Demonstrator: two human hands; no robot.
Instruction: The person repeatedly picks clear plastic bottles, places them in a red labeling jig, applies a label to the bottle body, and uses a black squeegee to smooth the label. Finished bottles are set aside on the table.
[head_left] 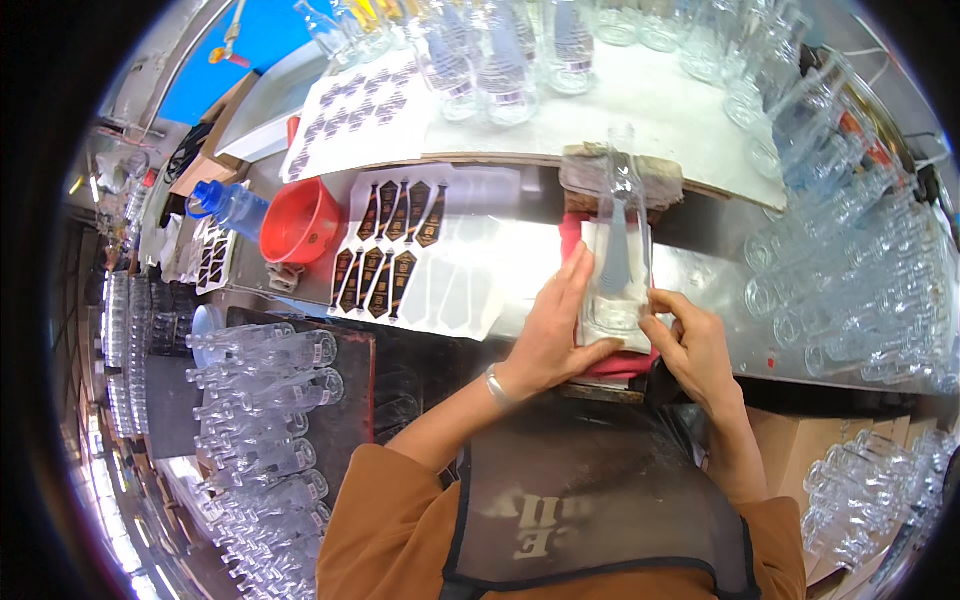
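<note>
A clear glass bottle (622, 225) lies on a white cloth pad over red cloth, its neck pointing away from me. A grey, tie-shaped label (616, 255) shows on its body. Along the bottle's left side run the fingers of my left hand (552, 325), with the thumb across the base end; the hand is closed on the bottle. My right hand (695, 345) has its fingers bent, thumb and forefinger against the lower right side of the bottle. Beyond the pad, a folded beige cloth (660, 183) sits under the bottle's neck.
A sheet of black tie-shaped labels (403, 272) lies left of the pad. Past it stand a red bowl (302, 222) and a blue-capped bottle (236, 208). Another label sheet (355, 115) and several glass bottles (507, 75) occupy the raised white board. More bottles crowd both sides.
</note>
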